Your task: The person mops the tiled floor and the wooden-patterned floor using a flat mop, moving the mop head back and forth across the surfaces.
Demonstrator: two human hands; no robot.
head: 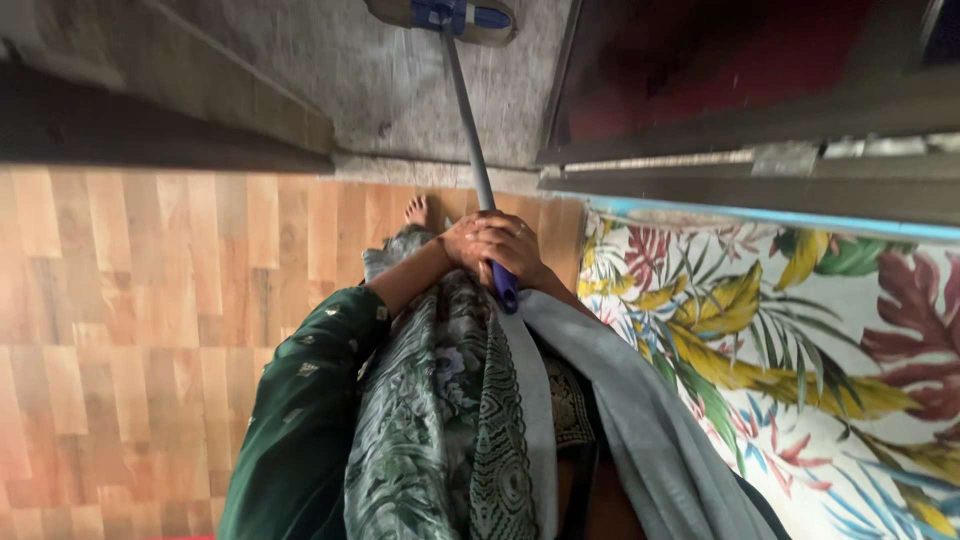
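You hold a mop (468, 110) by its long grey handle, and its blue and grey head (455, 16) rests on the grey stone floor (380, 90) just past the doorway, at the far end of your reach. Your right hand (510, 250) is wrapped tight around the blue grip at the handle's near end, and your left hand (462, 243) is closed beside it, pressed against the right. The stone looks damp and patchy around the mop head, so that strip seems to be underway, while how much is left cannot be told. Nearer you lies wood-patterned flooring (130, 300) with your bare foot (417, 211) on it, and a leaf-printed cloth (800, 330) to your right.
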